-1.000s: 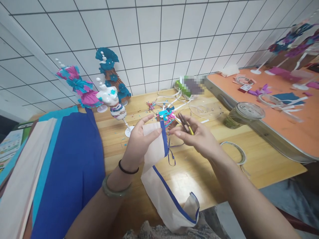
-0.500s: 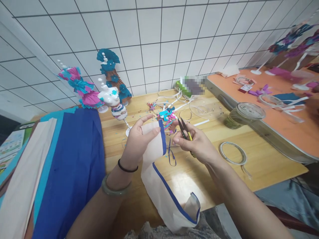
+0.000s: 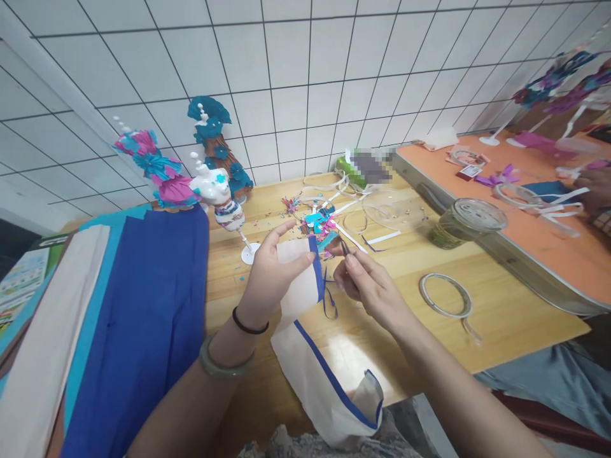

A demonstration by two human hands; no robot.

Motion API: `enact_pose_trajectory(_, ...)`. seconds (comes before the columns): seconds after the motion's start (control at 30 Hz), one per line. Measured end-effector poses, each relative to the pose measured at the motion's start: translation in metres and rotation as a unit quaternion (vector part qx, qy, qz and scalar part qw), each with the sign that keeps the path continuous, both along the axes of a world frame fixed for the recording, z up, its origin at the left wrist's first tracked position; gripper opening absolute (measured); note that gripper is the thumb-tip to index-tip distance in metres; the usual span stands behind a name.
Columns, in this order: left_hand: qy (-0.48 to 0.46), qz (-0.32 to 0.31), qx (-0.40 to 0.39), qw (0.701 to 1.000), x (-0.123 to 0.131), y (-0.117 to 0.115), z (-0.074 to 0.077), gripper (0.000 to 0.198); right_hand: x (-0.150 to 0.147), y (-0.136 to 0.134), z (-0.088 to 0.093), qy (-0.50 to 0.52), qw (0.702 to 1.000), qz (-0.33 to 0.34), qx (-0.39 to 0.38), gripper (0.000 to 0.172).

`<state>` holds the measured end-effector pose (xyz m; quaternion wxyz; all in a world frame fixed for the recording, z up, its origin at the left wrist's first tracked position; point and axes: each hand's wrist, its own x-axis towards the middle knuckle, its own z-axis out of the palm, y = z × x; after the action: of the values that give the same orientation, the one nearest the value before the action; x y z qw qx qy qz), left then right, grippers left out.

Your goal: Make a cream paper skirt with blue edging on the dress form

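My left hand pinches one end of a long white, paper-like strip with a blue border, thumb on top and index finger stretched out. From there the strip hangs down and curls up near my lap. Small snips are held in my right hand, just right of the strip's blue edge. Only their dark tips show; the fingers cover the rest. Behind both hands lies a pile of coloured scraps. A thin blue loop of offcut rests on the table between the hands.
Decorated dress-form figures, one largely white, stand at the back left. Blue sheets lie at the left edge. On the right are a lidded jar, a tape ring and an orange table, where another person's hand shows.
The snips have turned in my right hand, so their blades are mostly hidden. My left hand and the strip's end have shifted slightly right. A thin blue sliver now lies by the white strips.
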<state>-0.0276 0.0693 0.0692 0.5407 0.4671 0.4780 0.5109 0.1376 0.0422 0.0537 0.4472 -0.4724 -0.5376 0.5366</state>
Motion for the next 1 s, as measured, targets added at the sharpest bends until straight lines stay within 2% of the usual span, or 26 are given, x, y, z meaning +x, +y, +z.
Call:
enact_pose_trajectory(0.13, -0.038, 0.008, -0.022, 0.999, 0.001, -0.001, 0.006, 0.067, -0.013, -0.015, -0.012, 0.019, 1.0, 0.006, -0.006, 0.04)
enact_pose_trajectory(0.3, -0.079, 0.01, -0.028, 0.996, 0.003, -0.006, 0.01, 0.066, -0.022, -0.024, -0.011, -0.039, 0.997, 0.018, 0.072, 0.042)
enact_pose_trajectory(0.47, -0.11, -0.001, -0.027, 0.994, 0.003, -0.009, 0.011, 0.064, -0.025, -0.022, -0.01, -0.092, 0.989, 0.003, 0.114, 0.044)
enact_pose_trajectory(0.73, -0.132, -0.027, -0.036, 0.99, 0.002, -0.009, 0.012, 0.062, -0.027, -0.02, -0.009, -0.082, 0.988, -0.001, 0.127, 0.042)
enact_pose_trajectory(1.0, -0.129, -0.016, -0.035, 0.991, 0.003, -0.01, 0.014, 0.061, -0.029, -0.019, -0.007, -0.098, 0.983, -0.012, 0.158, 0.041)
